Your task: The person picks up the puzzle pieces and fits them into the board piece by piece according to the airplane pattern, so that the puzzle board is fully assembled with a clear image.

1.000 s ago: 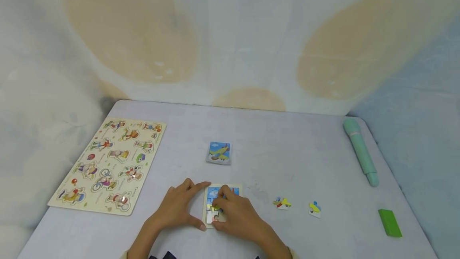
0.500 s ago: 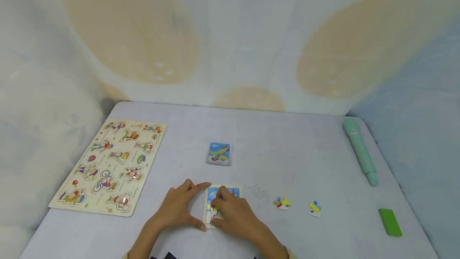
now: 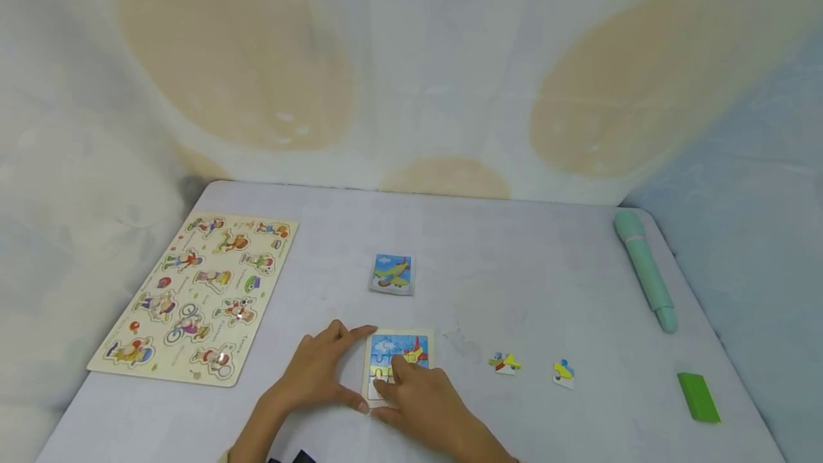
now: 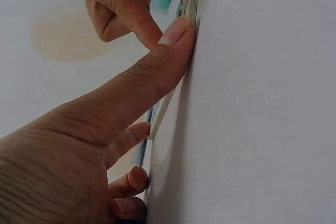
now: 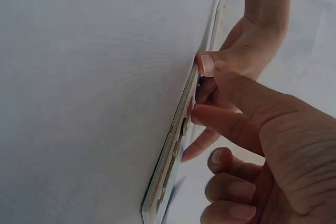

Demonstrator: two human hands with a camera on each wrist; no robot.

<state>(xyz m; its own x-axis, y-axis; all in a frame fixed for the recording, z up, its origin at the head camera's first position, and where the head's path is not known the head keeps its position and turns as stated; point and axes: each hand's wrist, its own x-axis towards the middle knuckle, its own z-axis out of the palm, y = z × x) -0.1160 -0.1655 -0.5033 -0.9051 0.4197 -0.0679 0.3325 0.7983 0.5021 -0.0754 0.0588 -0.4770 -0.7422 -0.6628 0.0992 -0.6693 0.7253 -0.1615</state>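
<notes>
A small wooden jigsaw board (image 3: pixel 431 346), with blue sky and red-and-yellow airplane pieces, lies at the table's front middle. My left hand (image 3: pixel 315 370) braces its left side, forefinger at the far corner and thumb at the near one. In the left wrist view that thumb (image 4: pixel 176 38) lies along the board's edge. My right hand (image 3: pixel 427 402) presses a fingertip onto the lower-left pieces and covers the lower right. The right wrist view shows its forefinger (image 5: pixel 226 121) on the board's face, its thumb beside my left thumb and its other fingers curled.
Two loose jigsaw pieces, one red-and-yellow (image 3: pixel 505 363) and one yellow-and-blue (image 3: pixel 563 374), lie to the right. Behind the board is an airplane picture square (image 3: pixel 392 274). A large figure puzzle (image 3: pixel 212 291) lies left; a mint-green wand-shaped object (image 3: pixel 646 270) and green block (image 3: pixel 698 398) lie right.
My right hand has let go of its pinch and shifted slightly down; a fingertip now presses the lower-left pieces, and more of the picture shows. My left hand stays put.
</notes>
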